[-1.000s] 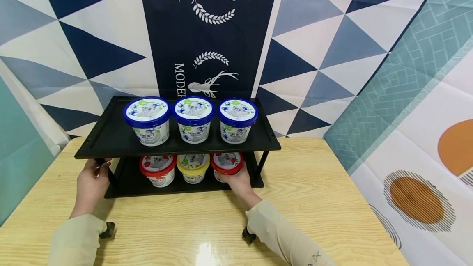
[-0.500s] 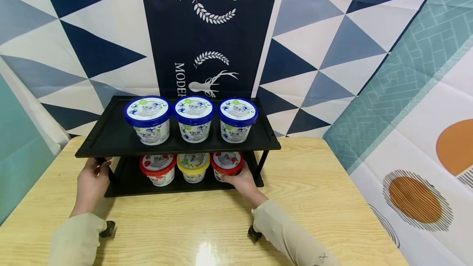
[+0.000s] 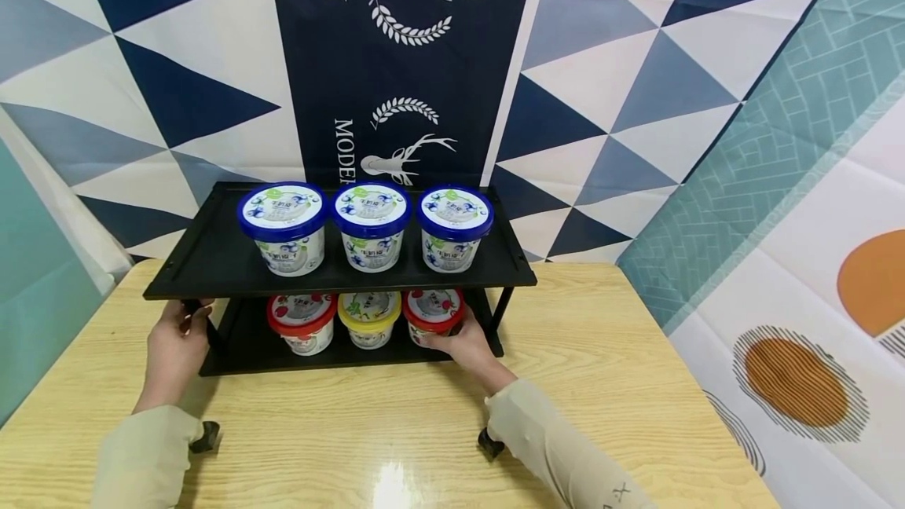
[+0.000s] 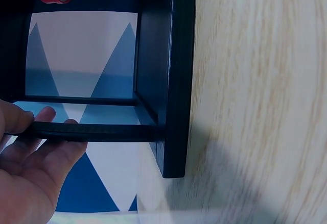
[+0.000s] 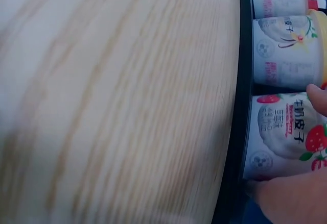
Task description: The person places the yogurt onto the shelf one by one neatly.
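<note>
A two-tier black shelf [image 3: 233,281] stands on the wooden table. My left hand [image 3: 173,348] pinches its left front post [image 4: 107,132] between thumb and fingers. On the lower tier, at the right, is a red-lidded strawberry tub [image 3: 431,313]. My right hand [image 3: 467,344] grips this tub, with one digit on either side in the right wrist view. To its left sit a yellow-lidded tub [image 3: 369,320] and another red-lidded tub [image 3: 302,324]. The upper tier carries three blue-lidded tubs [image 3: 369,226] in a row.
The wooden table [image 3: 339,430] stretches out in front of the shelf and to its right. A patterned cloth [image 3: 396,61] hangs close behind the shelf. Another cloth [image 3: 813,320] covers the right side. The upper tier overhangs the lower tubs.
My right hand and forearm have shifted slightly to the right, baring more of the tub's front. The left hand still holds the post, and the tubs look unmoved.
</note>
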### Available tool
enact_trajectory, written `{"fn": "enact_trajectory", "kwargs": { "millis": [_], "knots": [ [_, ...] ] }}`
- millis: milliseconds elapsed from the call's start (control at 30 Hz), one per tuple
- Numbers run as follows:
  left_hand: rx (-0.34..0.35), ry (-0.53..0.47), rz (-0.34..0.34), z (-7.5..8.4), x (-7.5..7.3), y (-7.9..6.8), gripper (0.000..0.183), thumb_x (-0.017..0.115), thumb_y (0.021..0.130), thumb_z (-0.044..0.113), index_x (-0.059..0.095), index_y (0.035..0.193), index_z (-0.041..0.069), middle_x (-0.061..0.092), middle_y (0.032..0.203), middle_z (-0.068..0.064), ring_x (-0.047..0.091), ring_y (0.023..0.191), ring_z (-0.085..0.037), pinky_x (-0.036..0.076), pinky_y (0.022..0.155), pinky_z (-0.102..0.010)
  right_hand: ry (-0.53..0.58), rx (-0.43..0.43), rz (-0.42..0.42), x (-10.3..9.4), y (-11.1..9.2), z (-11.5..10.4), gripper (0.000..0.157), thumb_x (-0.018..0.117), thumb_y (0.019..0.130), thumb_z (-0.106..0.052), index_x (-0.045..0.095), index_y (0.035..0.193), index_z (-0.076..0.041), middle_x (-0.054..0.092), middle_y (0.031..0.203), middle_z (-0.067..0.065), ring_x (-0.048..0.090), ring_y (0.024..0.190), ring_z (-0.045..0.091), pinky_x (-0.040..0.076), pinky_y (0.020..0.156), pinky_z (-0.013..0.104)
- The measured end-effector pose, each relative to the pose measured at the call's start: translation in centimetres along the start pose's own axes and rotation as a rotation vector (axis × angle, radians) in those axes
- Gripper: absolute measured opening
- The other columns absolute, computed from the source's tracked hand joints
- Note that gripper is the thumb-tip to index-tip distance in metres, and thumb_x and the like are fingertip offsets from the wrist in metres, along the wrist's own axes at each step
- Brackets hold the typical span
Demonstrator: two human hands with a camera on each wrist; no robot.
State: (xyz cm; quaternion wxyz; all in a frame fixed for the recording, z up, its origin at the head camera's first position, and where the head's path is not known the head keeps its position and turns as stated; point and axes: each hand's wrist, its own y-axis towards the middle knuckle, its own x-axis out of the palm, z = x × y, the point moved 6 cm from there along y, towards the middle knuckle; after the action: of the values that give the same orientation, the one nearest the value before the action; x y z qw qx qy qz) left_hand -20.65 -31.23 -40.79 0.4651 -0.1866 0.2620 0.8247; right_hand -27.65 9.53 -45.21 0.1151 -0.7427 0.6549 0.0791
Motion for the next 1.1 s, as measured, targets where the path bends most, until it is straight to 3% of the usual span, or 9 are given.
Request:
{"fn": "enact_trajectory", "kwargs": {
  "millis": [100, 300, 1100],
  "knots": [
    [0.004, -0.006, 0.003, 0.02, 0.0, -0.05, 0.029, 0.038, 0.099, 0.017, 0.053, 0.117, 0.002, 0.058, 0.121, -0.023, 0.03, 0.084, 0.024, 0.036, 0.073, -0.007, -0.015, 0.001, 0.037, 0.08, 0.02, 0.01, 0.092, 0.084, 0.068, -0.021, 0.03, 0.142, -0.009, 0.048, 0.134, 0.013, 0.048, 0.122, 0.028, 0.042, 0.105, 0.046],
    [0.012, -0.009, 0.01, 0.13, -0.01, -0.07, 0.028, 0.038, 0.099, 0.016, 0.053, 0.117, 0.0, 0.058, 0.12, -0.023, 0.03, 0.082, 0.025, 0.035, 0.074, -0.007, -0.026, 0.01, 0.062, 0.11, 0.04, 0.01, 0.089, 0.083, 0.069, -0.022, 0.032, 0.14, -0.009, 0.05, 0.132, 0.012, 0.049, 0.121, 0.028, 0.044, 0.103, 0.044],
    [-0.01, 0.0, -0.03, -0.06, 0.07, -0.06, 0.03, 0.037, 0.099, 0.019, 0.049, 0.121, 0.002, 0.055, 0.125, -0.023, 0.03, 0.086, 0.022, 0.034, 0.071, -0.004, -0.029, 0.008, 0.013, -0.1, 0.56, 0.03, 0.087, 0.082, 0.07, -0.02, 0.032, 0.14, -0.011, 0.049, 0.134, 0.012, 0.047, 0.123, 0.029, 0.042, 0.105, 0.047]
  ]
}}
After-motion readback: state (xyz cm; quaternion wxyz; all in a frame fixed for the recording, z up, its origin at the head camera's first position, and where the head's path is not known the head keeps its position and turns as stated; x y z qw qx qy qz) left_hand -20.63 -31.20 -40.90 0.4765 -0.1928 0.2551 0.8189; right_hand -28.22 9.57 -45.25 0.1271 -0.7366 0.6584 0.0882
